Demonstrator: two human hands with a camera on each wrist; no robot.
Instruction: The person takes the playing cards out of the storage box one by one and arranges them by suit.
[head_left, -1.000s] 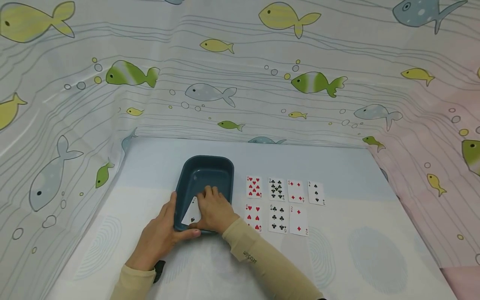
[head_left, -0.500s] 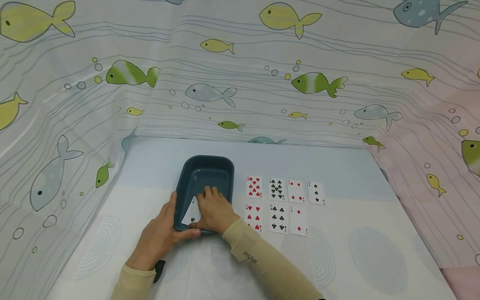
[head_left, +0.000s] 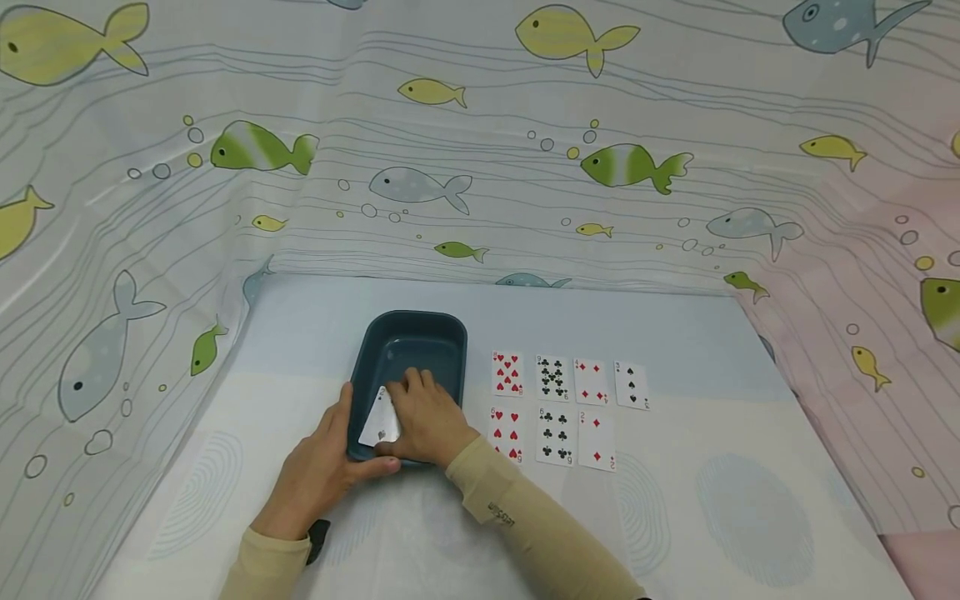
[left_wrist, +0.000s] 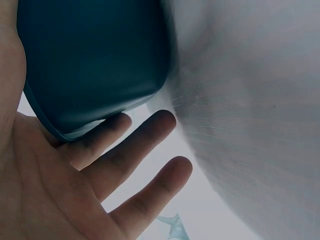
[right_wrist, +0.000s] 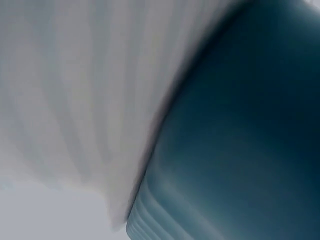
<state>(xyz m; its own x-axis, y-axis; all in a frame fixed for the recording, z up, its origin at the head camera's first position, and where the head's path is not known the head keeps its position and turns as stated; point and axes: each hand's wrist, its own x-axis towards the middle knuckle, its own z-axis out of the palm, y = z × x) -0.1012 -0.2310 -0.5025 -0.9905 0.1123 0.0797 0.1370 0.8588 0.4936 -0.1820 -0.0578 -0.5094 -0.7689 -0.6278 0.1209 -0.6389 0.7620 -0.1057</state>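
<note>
The left hand (head_left: 318,475) braces the near left corner of a dark blue-green rectangular tray (head_left: 460,333), thumb along the near wall and fingers along the left side. In the left wrist view the left hand's fingers (left_wrist: 142,145) are fairly straight and spread beside the tray wall (left_wrist: 95,60). Reaching into the tray, the right hand (head_left: 431,421) pinches a white playing card (head_left: 381,421) with a black spade, its thumb at the card's near edge. The palm covers the card's right part. Only the tray's outer wall (right_wrist: 240,135) shows in the right wrist view.
Right of the tray, playing cards lie face up in two rows, among them a nine of clubs (head_left: 553,378), a three of spades (head_left: 632,385) and a two of diamonds (head_left: 597,440). The right forearm (head_left: 547,525) passes in front of them. A fish-patterned curtain (head_left: 495,150) surrounds the table.
The spade card has shifted slightly left and away, and its face now catches the light. The right hand's fingers have moved slightly with it. The left hand and tray stay put.
</note>
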